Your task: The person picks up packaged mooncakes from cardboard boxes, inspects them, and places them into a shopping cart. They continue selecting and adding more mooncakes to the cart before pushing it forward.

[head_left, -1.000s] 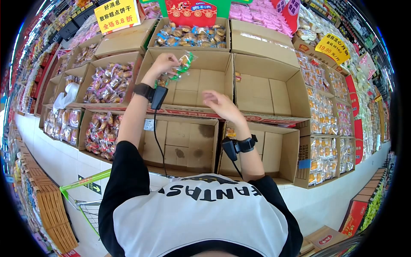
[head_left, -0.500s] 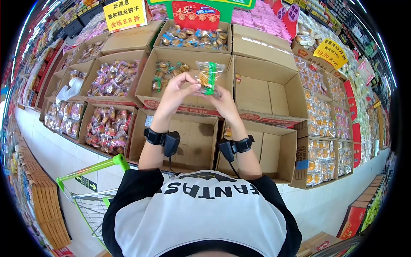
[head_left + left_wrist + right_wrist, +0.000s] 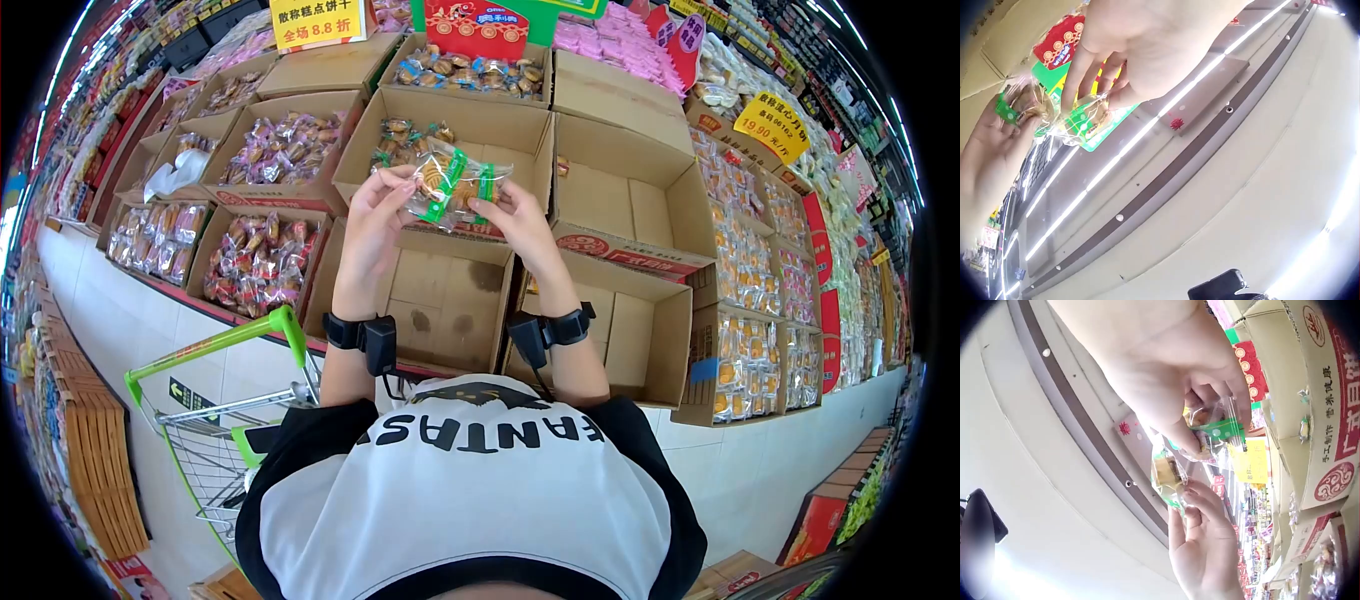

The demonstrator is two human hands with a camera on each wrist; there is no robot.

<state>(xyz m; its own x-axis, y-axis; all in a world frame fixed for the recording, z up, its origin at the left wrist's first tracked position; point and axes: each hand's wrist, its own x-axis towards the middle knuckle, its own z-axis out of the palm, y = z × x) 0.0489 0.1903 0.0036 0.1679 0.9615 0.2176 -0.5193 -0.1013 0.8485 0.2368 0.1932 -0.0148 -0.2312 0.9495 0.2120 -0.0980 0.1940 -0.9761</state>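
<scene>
In the head view, the left hand (image 3: 372,225) pinches a clear packet (image 3: 436,180) with a green strip and a round pastry inside. A second green-striped packet (image 3: 487,187) is pinched by the right hand (image 3: 528,228), touching or overlapping the first. Both are held above the front edge of a cardboard box (image 3: 510,130), where similar packets (image 3: 398,140) lie in the left part. In the right wrist view, the left hand (image 3: 1204,547) grips its packet (image 3: 1167,472) by the fingertips, and the right hand (image 3: 1166,381) holds the other (image 3: 1219,431) between thumb and fingers.
Boxes of wrapped pastries (image 3: 285,148) stand on the left and more packets (image 3: 745,370) on the right. Below the hands is a box with a stained bottom (image 3: 440,300). A green-handled cart (image 3: 220,345) stands at the lower left. Yellow price signs (image 3: 772,128) rise behind.
A second ago the left hand was over the box with a packet and the right hand was empty. Now each hand holds a packet, drawn slightly apart since half a second ago.
</scene>
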